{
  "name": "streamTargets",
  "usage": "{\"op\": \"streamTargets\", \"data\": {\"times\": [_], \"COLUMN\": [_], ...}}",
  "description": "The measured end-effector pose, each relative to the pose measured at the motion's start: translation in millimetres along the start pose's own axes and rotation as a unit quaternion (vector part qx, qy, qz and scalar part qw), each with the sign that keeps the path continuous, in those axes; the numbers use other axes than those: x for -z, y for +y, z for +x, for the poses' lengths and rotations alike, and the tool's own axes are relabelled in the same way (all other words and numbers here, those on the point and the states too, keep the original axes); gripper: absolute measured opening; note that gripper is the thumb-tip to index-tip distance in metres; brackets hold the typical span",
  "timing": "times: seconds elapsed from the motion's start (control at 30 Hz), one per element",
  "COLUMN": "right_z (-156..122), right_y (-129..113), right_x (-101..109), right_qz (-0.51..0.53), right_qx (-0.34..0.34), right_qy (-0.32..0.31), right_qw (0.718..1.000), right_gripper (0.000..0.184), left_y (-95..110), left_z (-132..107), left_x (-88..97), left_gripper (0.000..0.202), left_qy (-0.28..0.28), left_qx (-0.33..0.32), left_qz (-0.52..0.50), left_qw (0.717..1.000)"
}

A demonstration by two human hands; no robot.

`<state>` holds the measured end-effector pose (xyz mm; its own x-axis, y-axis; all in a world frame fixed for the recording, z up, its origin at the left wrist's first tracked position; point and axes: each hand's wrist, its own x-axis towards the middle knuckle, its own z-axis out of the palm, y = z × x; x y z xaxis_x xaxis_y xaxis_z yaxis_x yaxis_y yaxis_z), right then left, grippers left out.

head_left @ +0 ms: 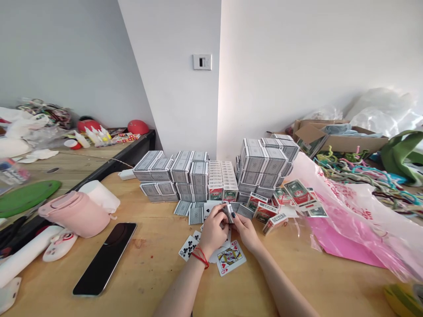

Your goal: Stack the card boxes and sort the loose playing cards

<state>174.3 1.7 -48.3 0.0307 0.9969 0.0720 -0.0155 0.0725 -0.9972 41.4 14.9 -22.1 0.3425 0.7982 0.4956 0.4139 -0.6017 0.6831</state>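
Note:
Both of my hands meet over the middle of the table, closed around a small deck of playing cards (229, 213). My left hand (213, 229), with a red string at the wrist, grips it from the left. My right hand (245, 228) holds it from the right, a dark-painted nail on its front. Under and beside my hands lie loose face-up cards, among them a queen of hearts (231, 259) and a ten of clubs (188, 248). Face-down grey cards (196, 215) lie just behind. My fingers hide part of the deck.
Stacks of grey-backed decks (190, 169) and a taller stack (264, 160) stand at the back. Red-and-green card boxes (264, 212) lie to the right, by a pink plastic bag (350, 229). A phone (105, 259) and a pink cup (77, 214) are at the left.

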Motion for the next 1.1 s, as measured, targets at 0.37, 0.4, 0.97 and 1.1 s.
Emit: {"op": "streamTargets", "data": {"times": [0.37,0.4,0.97,1.1], "right_z": [-5,-5,-4,-1], "right_y": [-4,-4,-6,-6], "right_x": [-2,-2,5,8], "right_qz": [-0.011,-0.017,-0.089,-0.062], "right_qx": [-0.007,-0.002,0.052,0.066], "right_qy": [-0.021,-0.024,-0.007,0.018], "right_qw": [1.000,1.000,0.995,0.996], "right_gripper": [0.042,0.040,0.042,0.042], "left_y": [-2,-2,-6,-9], "left_z": [-7,-8,-10,-8], "left_x": [0.2,0.1,-6.7,-9.7], "left_gripper": [0.016,0.016,0.017,0.016], "left_qy": [0.015,0.015,0.018,0.017], "left_qx": [-0.002,-0.004,-0.045,-0.046], "left_qz": [0.011,0.014,0.067,0.075], "left_qw": [1.000,1.000,0.997,0.996]}}
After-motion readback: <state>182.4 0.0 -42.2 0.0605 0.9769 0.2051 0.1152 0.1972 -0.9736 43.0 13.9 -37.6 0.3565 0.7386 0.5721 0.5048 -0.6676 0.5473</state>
